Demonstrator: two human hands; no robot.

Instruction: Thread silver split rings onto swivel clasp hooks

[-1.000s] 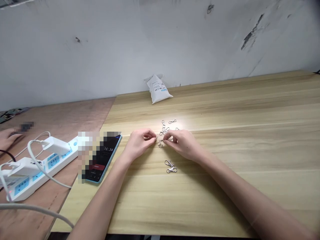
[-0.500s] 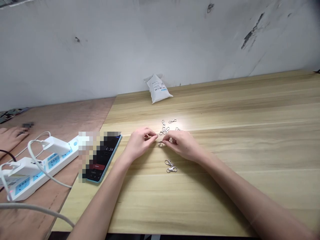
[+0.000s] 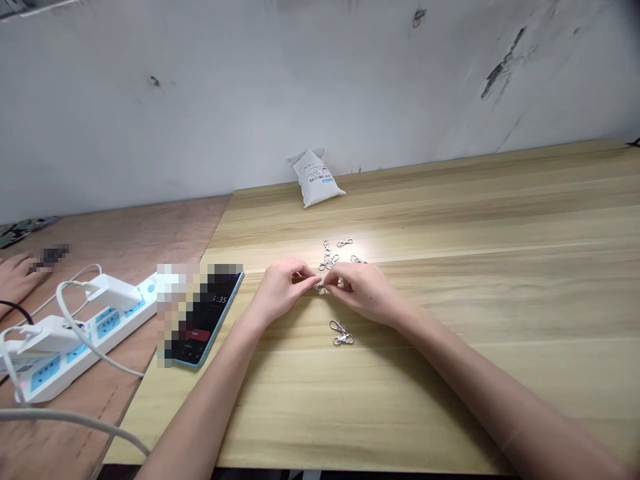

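Note:
My left hand (image 3: pixel 283 287) is closed in a pinch, thumb and forefinger tips meeting beside a small silver swivel clasp (image 3: pixel 320 289). Whatever lies between those fingertips is too small to make out. From the other side, my right hand (image 3: pixel 363 287) pinches the same clasp, its fingers partly covering it. Just beyond the hands lies a small cluster of silver clasps (image 3: pixel 329 260), and another clasp (image 3: pixel 345 243) rests a little farther back. One more clasp (image 3: pixel 358 259) shows partly behind my right hand. Closer to me, a couple of clasps (image 3: pixel 342 333) lie together on the wooden tabletop (image 3: pixel 450 267).
A white plastic packet (image 3: pixel 320 183) leans near the wall. To the left lie a phone (image 3: pixel 210 320) showing a timer and a white power strip (image 3: pixel 100 333) with chargers and cables. Another person's hand (image 3: pixel 15 277) rests at the far left.
My left fingertips have moved slightly right and toward me, closing the small gap to the clasp at my right fingertips. My right hand has barely moved.

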